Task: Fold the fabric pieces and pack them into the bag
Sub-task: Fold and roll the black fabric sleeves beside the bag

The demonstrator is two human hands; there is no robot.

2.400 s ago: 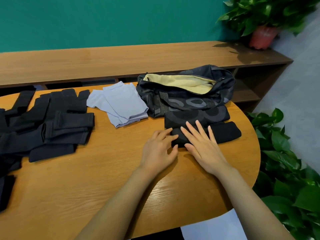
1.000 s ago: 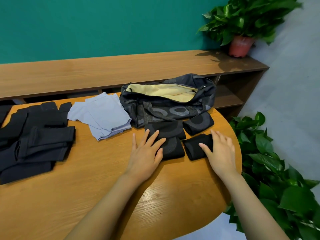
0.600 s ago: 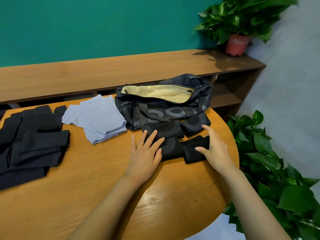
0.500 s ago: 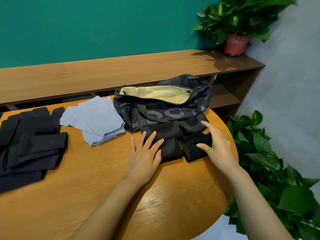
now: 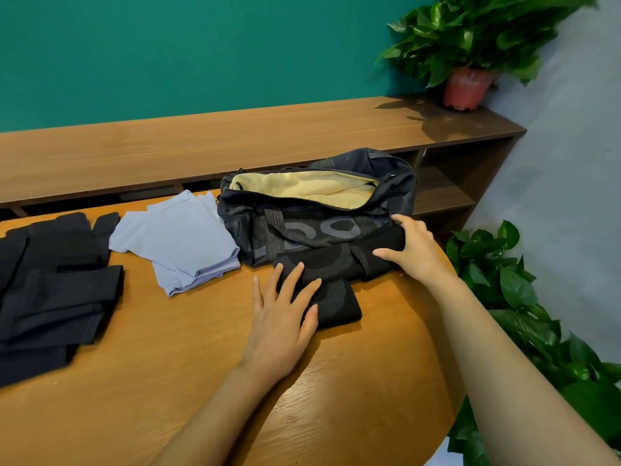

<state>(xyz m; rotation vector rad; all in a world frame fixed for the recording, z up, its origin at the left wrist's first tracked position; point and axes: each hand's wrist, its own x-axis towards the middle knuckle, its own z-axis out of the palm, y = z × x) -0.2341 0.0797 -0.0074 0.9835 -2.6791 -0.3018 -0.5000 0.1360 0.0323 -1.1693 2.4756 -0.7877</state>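
A dark patterned duffel bag (image 5: 302,230) lies open at the far side of the round wooden table (image 5: 168,364), its yellow lining showing. A black patterned fabric piece (image 5: 331,264) lies right in front of the bag, partly folded, with one end (image 5: 339,301) pointing toward me. My left hand (image 5: 282,317) presses flat on that near end with straight fingers. My right hand (image 5: 416,250) grips the fabric's right end, fingers over the top and thumb in front, close against the bag's side.
Folded light-blue pieces (image 5: 181,237) lie left of the bag. A pile of black fabric pieces (image 5: 50,284) covers the table's left side. A long wooden shelf (image 5: 201,146) runs behind, with a potted plant (image 5: 467,89). Leafy plants (image 5: 537,314) crowd the table's right edge.
My right hand has taken the right end of the black fabric and moved it up and back toward the bag. My left hand stays flat on the near end.
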